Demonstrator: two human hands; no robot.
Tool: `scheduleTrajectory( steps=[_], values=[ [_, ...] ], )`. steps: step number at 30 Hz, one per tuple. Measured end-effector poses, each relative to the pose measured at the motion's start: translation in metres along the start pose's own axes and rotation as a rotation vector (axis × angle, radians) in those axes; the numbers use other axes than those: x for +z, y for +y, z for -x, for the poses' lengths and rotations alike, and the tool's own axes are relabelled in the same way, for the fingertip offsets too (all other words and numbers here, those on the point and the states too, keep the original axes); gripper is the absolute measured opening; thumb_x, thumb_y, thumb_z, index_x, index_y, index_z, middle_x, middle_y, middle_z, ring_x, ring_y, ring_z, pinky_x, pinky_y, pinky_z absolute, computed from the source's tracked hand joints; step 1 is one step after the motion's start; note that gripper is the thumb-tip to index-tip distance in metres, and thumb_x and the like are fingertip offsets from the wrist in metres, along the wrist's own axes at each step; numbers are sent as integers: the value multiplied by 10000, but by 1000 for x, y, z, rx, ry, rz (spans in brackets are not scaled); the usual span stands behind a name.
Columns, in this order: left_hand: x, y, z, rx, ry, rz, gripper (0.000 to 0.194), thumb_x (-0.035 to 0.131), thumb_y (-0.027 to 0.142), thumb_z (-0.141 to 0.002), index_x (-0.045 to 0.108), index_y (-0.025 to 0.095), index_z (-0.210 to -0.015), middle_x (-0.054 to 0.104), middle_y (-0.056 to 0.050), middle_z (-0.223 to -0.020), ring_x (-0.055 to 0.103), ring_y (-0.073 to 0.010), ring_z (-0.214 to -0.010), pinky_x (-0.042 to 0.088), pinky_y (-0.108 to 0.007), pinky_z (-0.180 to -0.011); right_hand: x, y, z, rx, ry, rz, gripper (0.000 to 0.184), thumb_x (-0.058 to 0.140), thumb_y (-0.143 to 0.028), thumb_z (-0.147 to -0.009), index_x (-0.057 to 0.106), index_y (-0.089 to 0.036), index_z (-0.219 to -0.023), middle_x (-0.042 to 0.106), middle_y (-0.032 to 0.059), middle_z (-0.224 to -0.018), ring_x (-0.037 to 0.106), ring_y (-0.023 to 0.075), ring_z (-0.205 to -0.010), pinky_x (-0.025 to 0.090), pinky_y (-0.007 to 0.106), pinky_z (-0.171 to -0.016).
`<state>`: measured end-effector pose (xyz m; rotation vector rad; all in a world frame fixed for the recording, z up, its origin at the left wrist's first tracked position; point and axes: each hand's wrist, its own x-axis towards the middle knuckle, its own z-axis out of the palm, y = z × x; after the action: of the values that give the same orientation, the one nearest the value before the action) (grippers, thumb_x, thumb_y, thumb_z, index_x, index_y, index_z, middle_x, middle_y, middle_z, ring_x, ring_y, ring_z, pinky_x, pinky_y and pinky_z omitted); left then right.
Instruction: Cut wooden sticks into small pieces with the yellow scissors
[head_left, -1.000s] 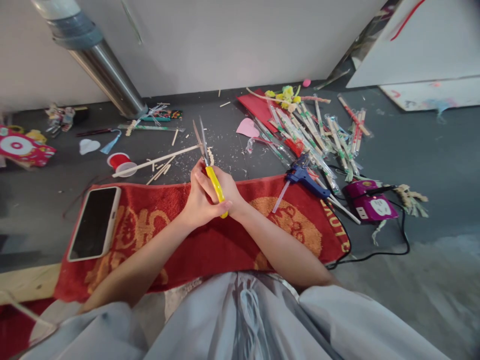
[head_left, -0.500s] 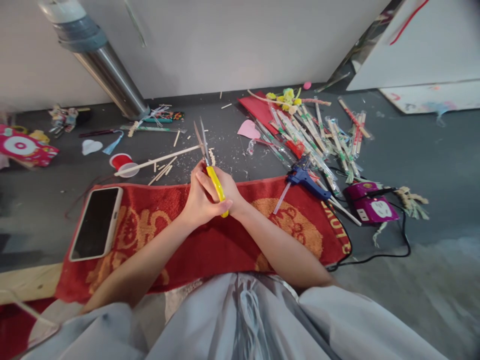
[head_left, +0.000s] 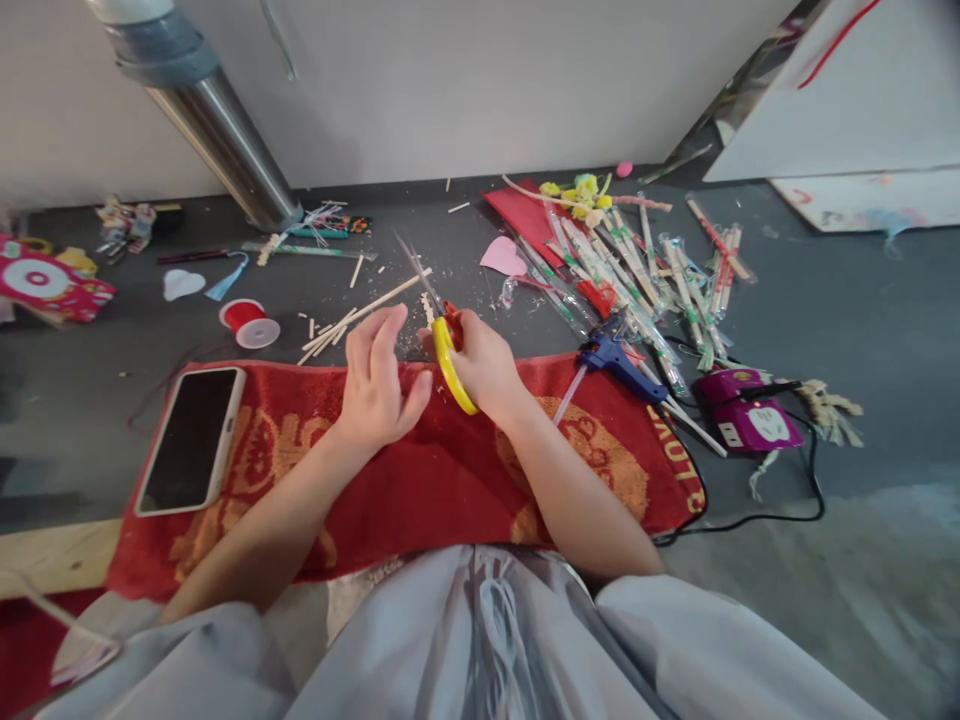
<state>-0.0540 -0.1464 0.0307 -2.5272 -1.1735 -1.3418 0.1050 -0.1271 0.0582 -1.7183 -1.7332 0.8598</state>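
Note:
My right hand (head_left: pixel 484 365) is closed round the yellow handles of a pair of scissors (head_left: pixel 452 368), whose blades point up and to the left, nearly together. To its left, my left hand (head_left: pixel 381 380) is off the scissors, fingers apart and holding nothing, above the edge of the red towel (head_left: pixel 420 490). Beyond it a thin pale stick (head_left: pixel 386 297) lies on the dark surface, one end near the blades. Several short cut pieces of stick (head_left: pixel 326 340) lie at its lower left end, and small crumbs are scattered around.
Left are a phone (head_left: pixel 191 440) on the towel, a red ribbon spool (head_left: pixel 251 325) and a steel flask (head_left: pixel 240 150). Right are a blue glue gun (head_left: pixel 619 365), several wrapped sticks (head_left: pixel 615 270), a pink paper heart (head_left: pixel 503 256) and a purple power socket box (head_left: pixel 748 410) with a black cord.
My left hand has let go of the scissors and moved left, opening. The long stick has dropped from the blades onto the surface. My right hand keeps the scissors, moved slightly right.

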Motion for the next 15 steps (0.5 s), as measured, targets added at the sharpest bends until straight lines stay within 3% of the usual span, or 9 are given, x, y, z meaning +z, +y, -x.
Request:
scheduleTrajectory(
  steps=[2, 4, 7, 10, 12, 15],
  values=[
    [-5, -2, -3, 22, 69, -110, 532, 479, 318, -922, 396, 140, -1416, 526, -197, -1310, 508, -311, -1230, 398, -497, -1040, -1, 2, 0, 13, -13, 39, 412, 532, -570, -878, 562, -170, -969, 688, 122, -976, 658, 271, -910, 476, 380, -801],
    [-8, -7, -6, -81, 102, -177, 450, 466, 316, -930, 494, 144, -1345, 557, -194, -1288, 491, -329, -1255, 322, -526, -1089, 0, 3, 1, -6, -24, 48, 430, 533, -575, -881, 568, -163, -1002, 686, 128, -995, 658, 273, -929, 479, 385, -820],
    [-12, -16, -10, -252, 16, -255, 395, 426, 359, -952, 580, 170, -1262, 589, -173, -1274, 505, -329, -1254, 335, -509, -1080, 4, 3, 4, -107, -16, 47, 462, 521, -588, -889, 567, -159, -1056, 681, 126, -1017, 653, 261, -955, 481, 383, -850],
    [-15, -24, -11, -291, -108, -361, 367, 383, 345, -972, 643, 187, -1176, 680, -130, -1066, 645, -249, -983, 487, -377, -840, 10, 5, 6, -206, 13, 67, 515, 493, -606, -901, 556, -133, -1093, 671, 145, -1034, 644, 265, -1000, 476, 387, -883],
    [-16, -27, -10, -286, -122, -408, 358, 372, 303, -971, 666, 198, -1144, 706, -88, -913, 665, -197, -805, 482, -303, -666, 13, 7, 6, -268, 31, 75, 544, 482, -619, -903, 545, -115, -1100, 662, 162, -1052, 633, 270, -1035, 470, 393, -906],
    [-18, -31, -8, -237, -71, -355, 343, 376, 240, -947, 686, 199, -1089, 731, -62, -909, 681, -169, -821, 504, -266, -660, 13, 11, 5, -363, 65, 67, 563, 465, -641, -900, 530, -116, -1094, 647, 173, -1092, 613, 273, -1073, 454, 411, -942]
  ],
)
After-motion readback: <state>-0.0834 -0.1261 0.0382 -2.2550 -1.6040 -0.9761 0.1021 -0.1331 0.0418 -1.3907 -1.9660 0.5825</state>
